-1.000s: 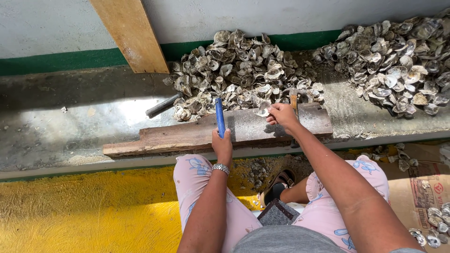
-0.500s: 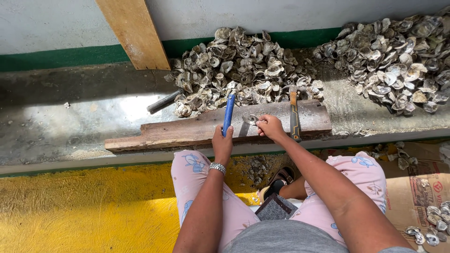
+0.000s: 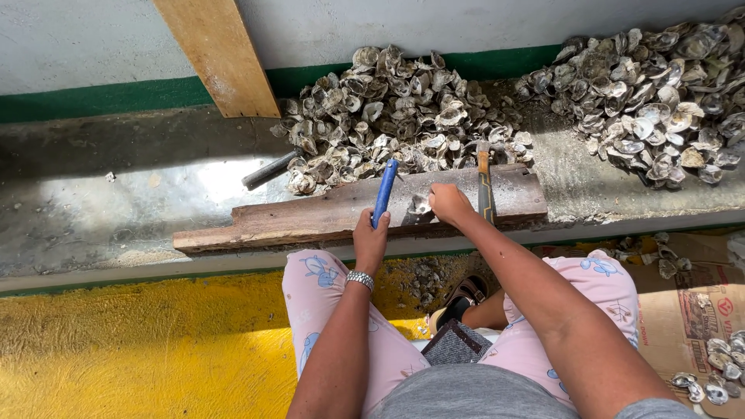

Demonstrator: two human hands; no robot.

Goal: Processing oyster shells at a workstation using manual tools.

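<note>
Left hand [image 3: 371,240] fingers wrapped round blue-handled tool [image 3: 384,192], tip angled down at oyster shell [image 3: 420,205] that right hand [image 3: 448,203] fingers pin flat on wooden plank [image 3: 310,221] as a firm base, shell pile [image 3: 396,109] just beyond on concrete surface [image 3: 116,202].

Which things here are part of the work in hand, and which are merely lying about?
In use:
- left hand gripping a blue-handled tool
- right hand pressing a shell
- wooden plank under the shell

Lying about:
- hammer on the plank
- metal rod
- shell heaps
- leaning board
- cardboard with shells
</note>
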